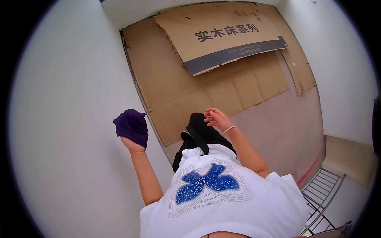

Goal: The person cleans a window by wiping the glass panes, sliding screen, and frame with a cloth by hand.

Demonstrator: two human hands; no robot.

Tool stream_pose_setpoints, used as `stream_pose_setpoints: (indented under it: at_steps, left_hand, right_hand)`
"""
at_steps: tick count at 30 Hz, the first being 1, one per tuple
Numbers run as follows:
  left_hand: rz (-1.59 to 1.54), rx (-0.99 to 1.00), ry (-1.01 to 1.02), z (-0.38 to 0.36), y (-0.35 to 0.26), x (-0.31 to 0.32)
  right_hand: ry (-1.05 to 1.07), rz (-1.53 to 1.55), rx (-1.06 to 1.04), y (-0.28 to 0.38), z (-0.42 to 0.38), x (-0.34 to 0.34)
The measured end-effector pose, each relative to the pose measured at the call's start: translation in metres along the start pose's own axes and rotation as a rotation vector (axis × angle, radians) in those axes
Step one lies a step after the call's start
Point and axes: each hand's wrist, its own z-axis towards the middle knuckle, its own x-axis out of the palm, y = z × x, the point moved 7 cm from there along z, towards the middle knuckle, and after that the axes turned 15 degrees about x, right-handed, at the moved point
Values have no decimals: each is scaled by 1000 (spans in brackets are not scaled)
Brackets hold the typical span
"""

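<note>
My left hand [133,142] is raised at the left and grips a bunched dark purple cloth [131,125], held against or just in front of the white wall [75,119]; I cannot tell whether it touches. My right hand [216,118] hangs in the air near the middle, fingers loosely curled and holding nothing, with a thin bracelet [229,129] on the wrist. Below the hands I see my white T-shirt with a blue butterfly print [208,183] and dark trousers [198,133].
Flattened cardboard sheets [206,83] cover the floor, one with printed black characters [226,32]. White walls stand left and right. A metal wire rack [319,192] sits at the lower right, beside a low ledge [349,156].
</note>
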Motion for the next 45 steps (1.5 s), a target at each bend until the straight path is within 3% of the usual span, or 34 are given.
stream_pose_setpoints:
  at_steps: [2,3,5,6,8,10,11,12,15,17,18,20,21,23,26,29,32,35,38,42,45]
  left_hand:
    - [320,-17,147,62,33,54]
    - [332,-103,124,89,58,59]
    - [507,-228,117,148,107,79]
    - [674,-274,124,168,128,86]
    - [925,-297,286,199,168,109]
    - [1145,-374,708,233,199,132]
    - [1443,-236,983,246,197,155]
    - [1532,-169,1084,266,191,181]
    - [1506,-127,974,344,170,198]
    - [1425,-11,666,404,134,182]
    - [1431,3,632,430,119,174]
    - [1295,-143,209,467,86,131]
    - [1295,-132,195,488,72,118]
    - [1296,-212,-64,527,49,70]
    - [1253,-263,-162,596,23,36]
    - [1281,-311,-244,688,8,27]
    - [1296,-267,-75,800,5,76]
    - [1298,-119,122,902,1,165]
    - [1162,-29,197,1001,12,213]
    - [1145,-34,272,1109,40,264]
    - [1190,84,369,1188,40,314]
  right_hand:
    - [35,-124,-319,68,11,40]
    - [36,-110,-319,90,20,57]
    - [82,-157,-539,164,32,93]
    - [87,-151,-541,190,44,106]
    - [229,255,-371,242,76,128]
    - [499,443,-195,287,124,141]
    - [554,539,-167,308,138,146]
    - [613,629,-134,340,143,160]
    - [726,724,-103,414,156,170]
    - [767,817,-129,464,172,177]
    - [757,800,-149,487,187,179]
    - [713,868,-132,524,220,184]
    - [622,877,-112,533,258,182]
    - [554,873,-55,562,308,203]
    - [507,956,23,612,369,248]
    - [597,752,-160,700,404,300]
    - [571,786,-320,793,418,313]
    - [731,632,-628,905,334,356]
    - [632,678,-770,983,329,364]
    - [736,843,-685,1060,409,378]
    - [580,585,-669,1121,479,395]
